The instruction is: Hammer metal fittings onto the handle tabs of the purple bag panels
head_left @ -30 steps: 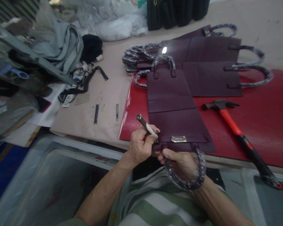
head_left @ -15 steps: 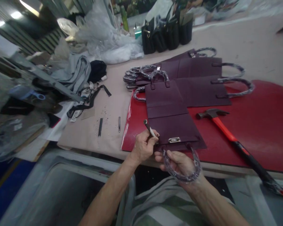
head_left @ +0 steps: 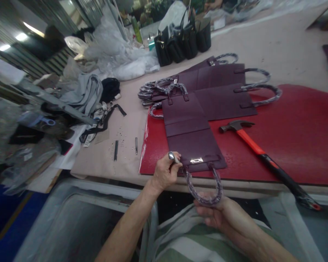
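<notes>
My left hand [head_left: 166, 170] is closed around a short metal punch [head_left: 171, 155], its round shiny end pointing up. The hand rests at the near left corner of a dark purple leather bag panel [head_left: 191, 143]. A silver metal clasp plate [head_left: 196, 160] sits near the panel's front edge. From that edge a plastic-wrapped handle [head_left: 203, 199] loops down over the table's side. Just below the loop is my right hand [head_left: 211, 213], its fingers loosely bent and apart, gripping nothing; whether it touches the handle I cannot tell.
A claw hammer [head_left: 258, 149] with a red and black handle lies on the red board [head_left: 297, 134], right of the panel. More purple bag pieces [head_left: 221, 98] lie behind. Two dark metal rods [head_left: 116, 150] are at left. Black bags [head_left: 180, 40] stand at the back.
My right hand has come out of the handle loop and moved down toward my lap. The punch in my left hand has tipped so its round end faces me more.
</notes>
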Demonstrator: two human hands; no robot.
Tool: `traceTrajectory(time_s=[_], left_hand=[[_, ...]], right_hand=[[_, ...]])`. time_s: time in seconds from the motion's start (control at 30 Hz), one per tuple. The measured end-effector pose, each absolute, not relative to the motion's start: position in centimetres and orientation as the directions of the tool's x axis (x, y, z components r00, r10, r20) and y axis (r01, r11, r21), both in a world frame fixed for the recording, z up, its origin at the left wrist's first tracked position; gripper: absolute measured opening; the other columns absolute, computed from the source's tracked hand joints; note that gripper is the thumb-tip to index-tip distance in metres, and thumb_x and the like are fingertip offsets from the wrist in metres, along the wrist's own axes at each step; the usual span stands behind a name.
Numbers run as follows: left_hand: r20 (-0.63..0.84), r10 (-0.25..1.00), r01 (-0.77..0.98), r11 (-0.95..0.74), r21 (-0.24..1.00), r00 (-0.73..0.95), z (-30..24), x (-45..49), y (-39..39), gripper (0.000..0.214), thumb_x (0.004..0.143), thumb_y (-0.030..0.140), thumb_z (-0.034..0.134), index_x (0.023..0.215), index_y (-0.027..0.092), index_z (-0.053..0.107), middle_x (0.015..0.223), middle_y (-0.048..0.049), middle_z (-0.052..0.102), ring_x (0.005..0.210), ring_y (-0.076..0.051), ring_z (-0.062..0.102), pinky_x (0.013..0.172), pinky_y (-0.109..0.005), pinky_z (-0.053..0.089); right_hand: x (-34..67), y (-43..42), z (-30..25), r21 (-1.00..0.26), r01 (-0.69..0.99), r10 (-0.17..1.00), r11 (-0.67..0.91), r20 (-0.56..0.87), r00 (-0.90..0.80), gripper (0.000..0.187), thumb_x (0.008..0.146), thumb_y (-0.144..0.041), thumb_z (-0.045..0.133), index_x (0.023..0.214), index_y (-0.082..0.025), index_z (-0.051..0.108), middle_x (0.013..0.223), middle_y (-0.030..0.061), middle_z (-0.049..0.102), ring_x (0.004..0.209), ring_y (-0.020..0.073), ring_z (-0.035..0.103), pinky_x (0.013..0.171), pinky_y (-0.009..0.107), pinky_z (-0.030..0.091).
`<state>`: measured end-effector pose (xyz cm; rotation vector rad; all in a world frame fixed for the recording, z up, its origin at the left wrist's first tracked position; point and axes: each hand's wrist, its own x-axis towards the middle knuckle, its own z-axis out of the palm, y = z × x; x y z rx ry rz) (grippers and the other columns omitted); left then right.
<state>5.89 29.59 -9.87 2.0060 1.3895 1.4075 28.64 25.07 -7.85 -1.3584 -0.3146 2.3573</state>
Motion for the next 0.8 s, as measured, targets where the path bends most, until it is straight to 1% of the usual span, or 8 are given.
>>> traceTrajectory(time_s=[0.1, 0.2, 0.27, 0.37, 0.53, 0.67, 0.73, 0.8], left_hand=[[0.555, 0.832, 0.521, -0.479, 0.707, 0.012, -10.1, 6.1, 29.5, 0.011, 0.09, 0.018, 0.059, 0.1, 0.017, 0.062, 0.103, -0.0106, 0.071, 0.097, -0.022, 0.071, 0.088, -0.036, 0.057], [0.563, 0.826, 0.537, -0.474, 0.698, -0.002, -10.2, 6.3, 29.4, 0.011, 0.09, 0.017, 0.059, 0.101, 0.017, 0.063, 0.101, -0.0099, 0.071, 0.096, -0.021, 0.071, 0.087, -0.035, 0.057], [0.564, 0.826, 0.549, -0.47, 0.691, -0.004, -10.2, 6.5, 29.4, 0.011, 0.09, 0.017, 0.059, 0.101, 0.017, 0.063, 0.1, -0.0097, 0.071, 0.095, -0.021, 0.07, 0.087, -0.034, 0.057], [0.561, 0.828, 0.551, -0.464, 0.693, -0.008, -10.4, 6.6, 29.5, 0.012, 0.089, 0.016, 0.059, 0.101, 0.017, 0.063, 0.097, -0.0089, 0.071, 0.092, -0.021, 0.07, 0.085, -0.032, 0.057], [0.533, 0.846, 0.549, -0.446, 0.707, 0.0, -10.4, 6.6, 29.6, 0.009, 0.09, 0.019, 0.059, 0.098, 0.018, 0.063, 0.095, -0.0085, 0.069, 0.089, -0.02, 0.068, 0.085, -0.032, 0.056], [0.523, 0.853, 0.542, -0.435, 0.719, -0.008, -10.1, 6.8, 29.6, 0.006, 0.09, 0.019, 0.057, 0.093, 0.018, 0.062, 0.092, -0.0081, 0.068, 0.087, -0.02, 0.067, 0.083, -0.031, 0.055], [0.522, 0.853, 0.541, -0.434, 0.721, -0.01, -10.0, 6.9, 29.6, 0.006, 0.09, 0.02, 0.057, 0.093, 0.018, 0.062, 0.09, -0.0077, 0.067, 0.086, -0.02, 0.067, 0.082, -0.03, 0.055], [0.523, 0.852, 0.542, -0.435, 0.719, -0.011, -10.0, 6.9, 29.6, 0.006, 0.091, 0.02, 0.057, 0.094, 0.018, 0.061, 0.089, -0.0073, 0.066, 0.084, -0.02, 0.066, 0.08, -0.03, 0.054]], right_hand=[[32.9, 25.9, -6.9, -0.567, 0.128, 0.452, -0.814, -0.755, -0.474, 0.034, 0.068, -0.049, 0.076, 0.082, -0.018, 0.072, 0.071, 0.0103, 0.069, 0.048, 0.0165, 0.056, 0.042, 0.026, 0.035], [37.0, 29.6, -5.7, -0.82, 0.495, 0.874, -0.289, -0.436, -0.212, 0.034, 0.07, -0.052, 0.067, 0.084, -0.021, 0.071, 0.076, 0.0122, 0.067, 0.059, 0.0227, 0.058, 0.053, 0.036, 0.041], [38.8, 32.9, -5.4, -0.684, 0.727, 0.995, 0.056, -0.024, -0.099, 0.031, 0.071, -0.043, 0.07, 0.094, -0.022, 0.068, 0.096, 0.016, 0.067, 0.085, 0.0292, 0.06, 0.073, 0.043, 0.043], [39.8, 37.2, -5.3, -0.507, 0.857, 0.995, 0.096, 0.079, -0.065, 0.021, 0.074, -0.031, 0.074, 0.082, -0.023, 0.057, 0.092, 0.0136, 0.058, 0.09, 0.0311, 0.053, 0.076, 0.043, 0.038], [39.1, 39.8, -4.8, -0.631, 0.772, 0.986, -0.077, -0.161, -0.033, 0.025, 0.08, -0.025, 0.065, 0.066, -0.024, 0.045, 0.064, 0.0033, 0.046, 0.058, 0.0183, 0.04, 0.057, 0.033, 0.034], [38.0, 38.8, -2.7, -0.835, 0.284, 0.808, -0.471, -0.537, -0.24, 0.023, 0.066, -0.03, 0.07, 0.077, -0.021, 0.053, 0.066, -0.0006, 0.047, 0.048, 0.0097, 0.037, 0.044, 0.023, 0.035], [36.9, 37.5, -0.9, -0.82, 0.082, 0.776, -0.567, -0.565, -0.279, 0.033, 0.067, -0.041, 0.074, 0.082, -0.021, 0.053, 0.064, -0.0046, 0.042, 0.043, 0.0068, 0.029, 0.037, 0.02, 0.027], [35.6, 35.9, 1.2, -0.914, 0.143, 0.894, -0.38, -0.402, -0.196, 0.043, 0.076, -0.06, 0.069, 0.09, -0.021, 0.054, 0.063, -0.0045, 0.044, 0.041, 0.0084, 0.032, 0.035, 0.021, 0.027]])
